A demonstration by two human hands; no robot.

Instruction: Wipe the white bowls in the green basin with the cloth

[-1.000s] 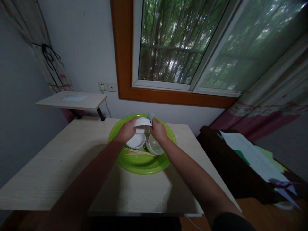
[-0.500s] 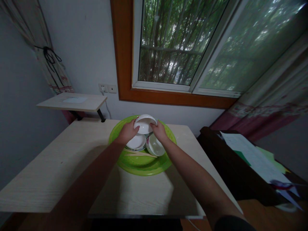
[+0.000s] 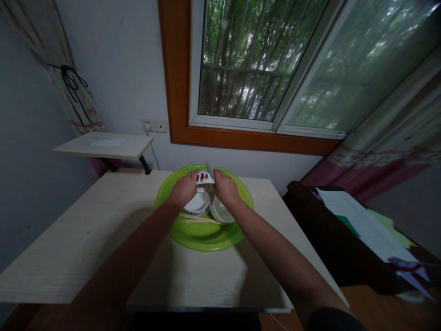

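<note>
My left hand (image 3: 186, 187) is closed on the left side of a white bowl (image 3: 205, 180), tilted so that red and black figures on its outside show. At its right edge my right hand (image 3: 225, 187) is closed too, fingers mostly hidden. A thin greyish piece (image 3: 210, 169) stands up between the bowl and my right fingers; I cannot tell whether it is a cloth or part of the bowl. Below lie a white bowl or dish (image 3: 197, 203), a second bowl tipped on its side (image 3: 222, 210) and several chopsticks (image 3: 200, 220), all in a green round basin (image 3: 206, 243).
The basin rests on a pale wooden table (image 3: 113, 239). A small raised shelf (image 3: 131, 149) stands at the table's back left. Behind are a wall socket (image 3: 154, 126) and a window with an orange-brown frame (image 3: 241, 140). On the right, papers (image 3: 365, 225) lie on a dark piece of furniture.
The held bowl has been turned: its white inside faced me before, and now its patterned outside shows. Both hands stay above the basin. The other dishes and chopsticks lie as before.
</note>
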